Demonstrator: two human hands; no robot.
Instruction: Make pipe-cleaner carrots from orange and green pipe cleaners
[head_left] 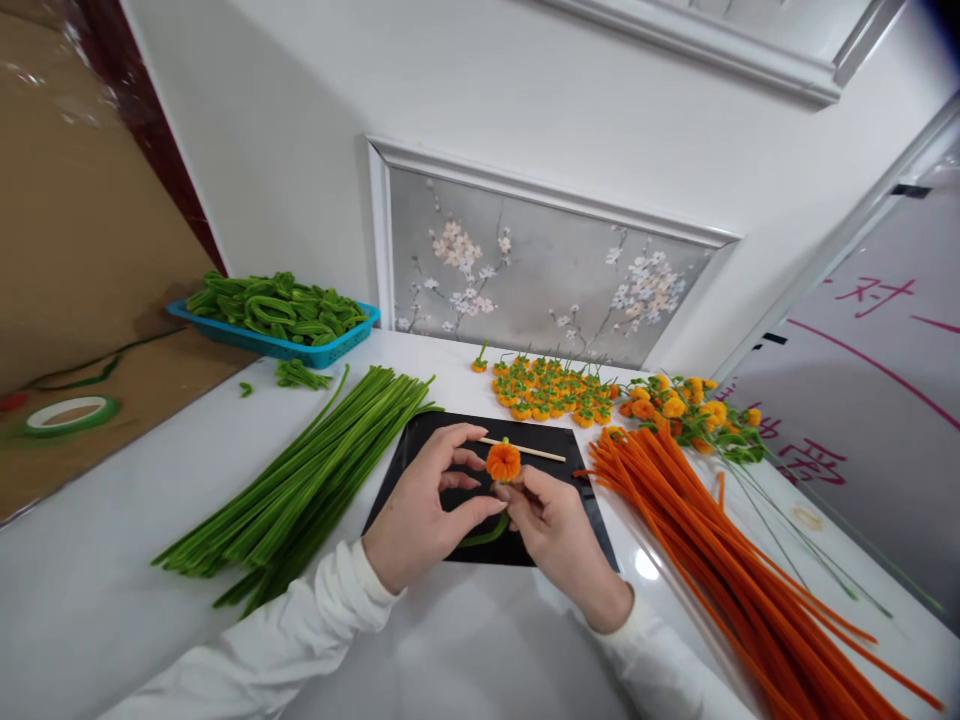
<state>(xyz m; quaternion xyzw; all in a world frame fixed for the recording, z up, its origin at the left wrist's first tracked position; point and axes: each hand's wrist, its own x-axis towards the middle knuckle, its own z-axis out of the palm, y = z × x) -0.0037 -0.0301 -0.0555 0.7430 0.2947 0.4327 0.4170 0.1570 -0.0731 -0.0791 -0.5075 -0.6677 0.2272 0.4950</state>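
Note:
My left hand (424, 500) and my right hand (555, 530) meet over a black mat (551, 445) on the white table (112, 560). Between their fingertips sits a small orange pipe-cleaner pumpkin (503, 461). My right hand pinches it from below, and a green pipe-cleaner stem (480, 538) hangs down under it. My left hand's thumb and fingers curl toward the pumpkin and touch its left side. A thin wooden stick (536, 452) lies on the mat just behind the pumpkin.
Long green pipe cleaners (307, 480) lie left of the mat, long orange ones (720, 560) to the right. Several finished pumpkins (551, 390) and yellow-orange flowers on wire stems (690, 405) lie behind. A blue tray (296, 348) holds bent green pieces. Green tape roll (71, 413) at far left.

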